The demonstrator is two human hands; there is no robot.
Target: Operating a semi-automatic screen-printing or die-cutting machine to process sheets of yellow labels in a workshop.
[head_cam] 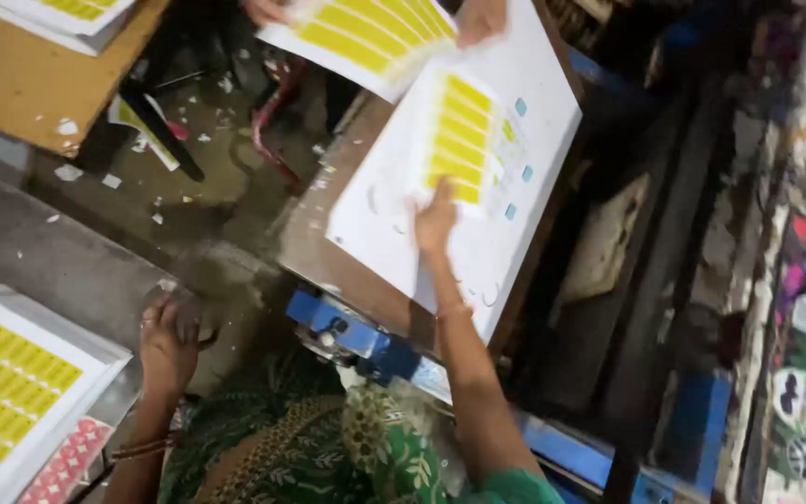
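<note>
From the head view, two of the wearer's own hands show: the right hand (435, 220), fingers spread flat, presses a yellow label sheet (460, 140) on the white board (534, 201). The left hand (168, 345), loosely curled and holding nothing, rests on the grey table (58, 247) beside one stack of yellow sheets (6, 387). Beyond the right hand, another person's two hands (480, 19) hold a second yellow sheet (366, 35).
</note>
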